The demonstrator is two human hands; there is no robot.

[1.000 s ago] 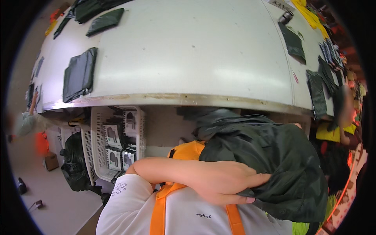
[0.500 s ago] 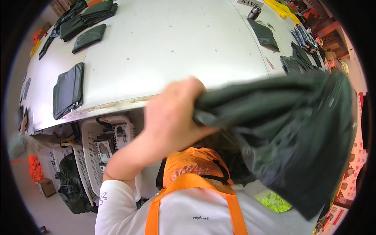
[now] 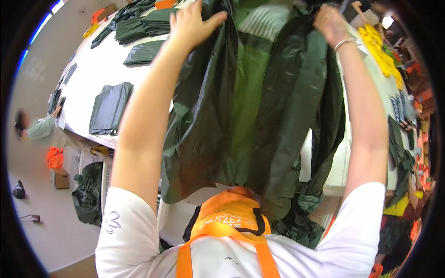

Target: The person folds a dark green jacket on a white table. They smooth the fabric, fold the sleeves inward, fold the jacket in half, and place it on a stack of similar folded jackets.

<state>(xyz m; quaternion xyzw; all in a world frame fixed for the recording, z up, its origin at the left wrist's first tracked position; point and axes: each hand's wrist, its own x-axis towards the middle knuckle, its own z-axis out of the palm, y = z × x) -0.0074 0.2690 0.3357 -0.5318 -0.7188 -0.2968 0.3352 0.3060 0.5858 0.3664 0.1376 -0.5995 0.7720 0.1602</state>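
A dark green rain jacket (image 3: 292, 106) hangs spread in front of me, its front parted to show a lighter green inside and a pale mesh lining. At its upper left edge is my left hand (image 3: 191, 27), thumb stretched out against the fabric and fingers apart, so it reads as open. My right hand (image 3: 330, 24), with a bracelet at the wrist, is closed on the jacket's upper right part. The hem falls past the table edge, close above my orange apron (image 3: 227, 215).
Folded dark green garments (image 3: 110, 107) lie on the white table (image 3: 88, 65) at left, with more stacked behind. Yellow fabric (image 3: 378, 51) lies at the far right. A dark bag (image 3: 88, 194) is below the table at left. Other people are at both sides.
The bunched dark green jacket has swung up from the right and now hangs unfolded in front of me. My left hand has risen, and my right hand has come into view.
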